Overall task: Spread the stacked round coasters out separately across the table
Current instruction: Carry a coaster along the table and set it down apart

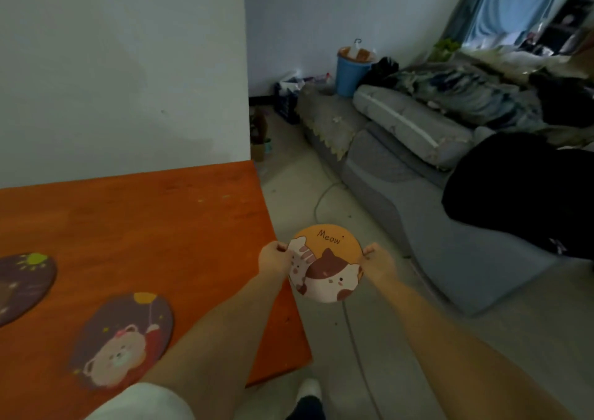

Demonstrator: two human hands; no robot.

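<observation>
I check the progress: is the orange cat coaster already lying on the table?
No, both hands, left hand and right hand, hold the cat coaster by its edges beyond the table edge.

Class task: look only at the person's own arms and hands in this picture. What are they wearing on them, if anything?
Both forearms are bare from elbow to wrist. The left hand and right hand wear no gloves, and no rings, watch or bracelet show, though the picture is dim and soft. The only clothing near an arm is a white sleeve at the bottom edge, by the left upper arm.
</observation>
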